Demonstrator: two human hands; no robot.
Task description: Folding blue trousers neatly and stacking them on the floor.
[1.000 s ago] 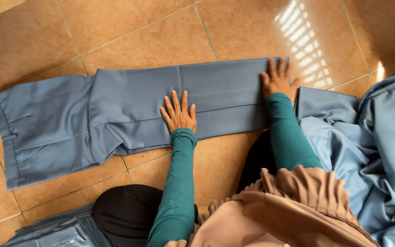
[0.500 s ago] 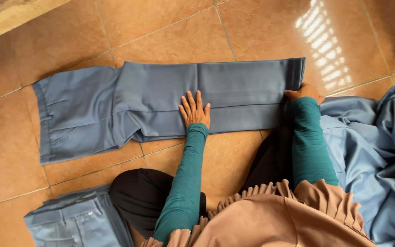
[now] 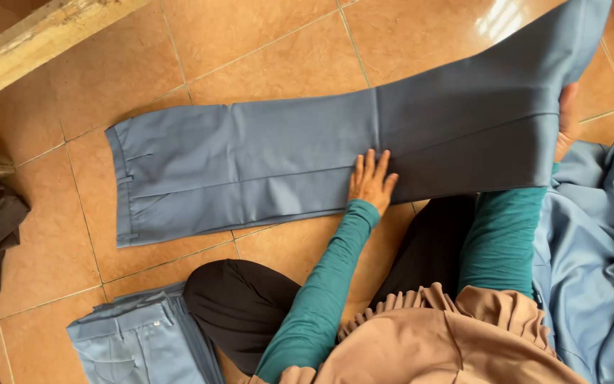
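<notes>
Mid-fold: left hand [image 3: 371, 181] flat, pinning blue-grey cotton trousers [image 3: 250, 163]; right hand [image 3: 567, 121], mostly hidden, seemingly gripping the lifted hem. Next calls for an aligned fold-over.

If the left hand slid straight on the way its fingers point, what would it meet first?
The left hand lies flat on the blue-grey trousers, fingers pointing away from the person. Going on, it would cross more trouser fabric, then probably bare floor tile beyond the far edge.

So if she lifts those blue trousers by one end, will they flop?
Probably: the blue trousers bend where the right hand lifts the leg end. They look light, rising with one hand. The left hand presses them flat, so they might slide on tiles.
</notes>
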